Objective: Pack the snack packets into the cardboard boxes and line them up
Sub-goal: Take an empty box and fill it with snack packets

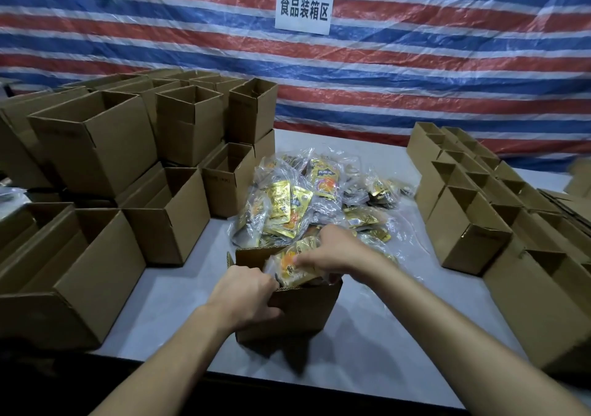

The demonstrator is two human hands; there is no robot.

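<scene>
A small open cardboard box stands in front of me on the grey table. My left hand grips its near left rim. My right hand holds a yellow snack packet at the box's mouth, the packet partly inside and tilted. Behind the box lies a heap of snack packets in clear and yellow wrappers.
Stacked open cardboard boxes crowd the left side of the table. Rows of smaller open boxes line the right side. A striped tarpaulin with a white paper sign hangs behind.
</scene>
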